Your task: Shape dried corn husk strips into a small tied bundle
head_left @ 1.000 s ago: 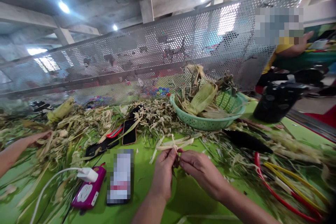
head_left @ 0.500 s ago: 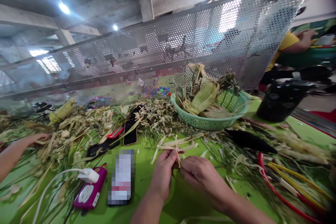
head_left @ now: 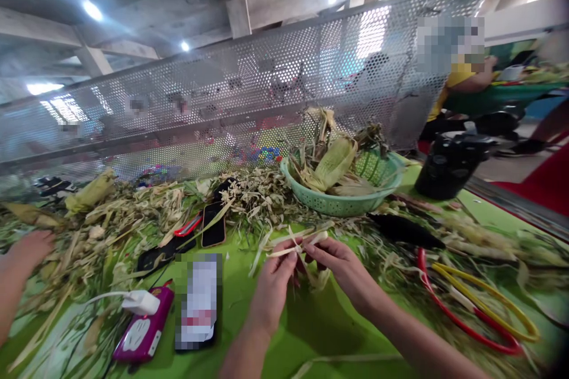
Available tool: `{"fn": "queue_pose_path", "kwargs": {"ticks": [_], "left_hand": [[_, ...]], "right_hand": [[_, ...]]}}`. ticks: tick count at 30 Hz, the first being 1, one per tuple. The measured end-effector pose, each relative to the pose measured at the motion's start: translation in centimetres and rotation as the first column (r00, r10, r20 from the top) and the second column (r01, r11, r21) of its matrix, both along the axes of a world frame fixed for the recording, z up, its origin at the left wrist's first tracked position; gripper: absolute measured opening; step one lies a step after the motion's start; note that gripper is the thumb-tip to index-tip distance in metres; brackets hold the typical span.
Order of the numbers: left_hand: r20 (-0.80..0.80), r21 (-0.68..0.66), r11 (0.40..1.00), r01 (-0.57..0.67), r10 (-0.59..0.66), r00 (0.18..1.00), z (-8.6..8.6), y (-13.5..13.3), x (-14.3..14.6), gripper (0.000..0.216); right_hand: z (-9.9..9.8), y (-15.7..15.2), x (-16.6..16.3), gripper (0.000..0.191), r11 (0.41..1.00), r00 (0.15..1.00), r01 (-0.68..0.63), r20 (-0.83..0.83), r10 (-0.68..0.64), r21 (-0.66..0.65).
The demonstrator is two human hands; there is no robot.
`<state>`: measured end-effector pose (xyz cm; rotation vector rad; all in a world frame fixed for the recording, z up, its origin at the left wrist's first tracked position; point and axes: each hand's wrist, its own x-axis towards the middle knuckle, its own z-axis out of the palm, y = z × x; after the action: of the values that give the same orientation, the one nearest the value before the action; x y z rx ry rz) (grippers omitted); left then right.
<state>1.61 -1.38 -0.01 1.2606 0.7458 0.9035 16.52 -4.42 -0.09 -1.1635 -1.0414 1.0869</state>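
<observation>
Strips of pale corn husk cross one another between my two hands, just above the green tabletop. My left hand pinches them between thumb and fingers. My right hand is closed on the husk strips from the other side, its fingertips close to the left ones. Loose husk ends stick out to the left and up, and more hang below the hands. Straight ahead of the hands stands a green plastic basket with a whole corn husk and dried leaves in it.
A co-worker's hand reaches in at the left. Nearby lie a phone with blurred screen, a purple power bank with white plug, and a dark phone. At right are a black cup and red cable. Behind stands a perforated metal screen.
My right hand has shifted up and turned, its fingers now extended to a pinch at the husk. More husk shows below the hands. The co-worker's hand has moved left.
</observation>
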Motion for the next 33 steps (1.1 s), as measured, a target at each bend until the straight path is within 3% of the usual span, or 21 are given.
{"fn": "queue_pose_path", "kwargs": {"ticks": [7, 14, 18, 28, 33], "left_hand": [[0.024, 0.033, 0.999, -0.041, 0.04, 0.999, -0.2, 0.3, -0.1, 0.03], [0.185, -0.192, 0.981, 0.002, 0.034, 0.982, -1.5, 0.5, 0.5, 0.029], [0.224, -0.252, 0.968, 0.022, 0.036, 0.974, -1.4, 0.6, 0.6, 0.031], [0.198, -0.25, 0.968, 0.031, 0.02, 0.98, -1.3, 0.4, 0.3, 0.026], [0.157, -0.168, 0.986, 0.011, 0.016, 0.988, -1.8, 0.6, 0.6, 0.025]], "right_hand": [[-0.1, 0.2, 0.3, 0.03, 0.998, 1.0, -0.009, 0.021, 0.008, 0.06], [-0.8, 0.2, 0.2, 0.032, 0.997, 0.994, -0.064, -0.091, 0.066, 0.03], [-0.5, 0.3, 0.0, 0.034, 0.996, 0.994, -0.077, -0.072, 0.08, 0.039], [-0.5, 0.2, 0.0, 0.03, 0.999, 0.998, -0.043, -0.048, 0.043, 0.007], [-0.2, 0.3, 0.0, 0.033, 0.998, 0.996, -0.037, -0.079, 0.032, -0.055]]}}
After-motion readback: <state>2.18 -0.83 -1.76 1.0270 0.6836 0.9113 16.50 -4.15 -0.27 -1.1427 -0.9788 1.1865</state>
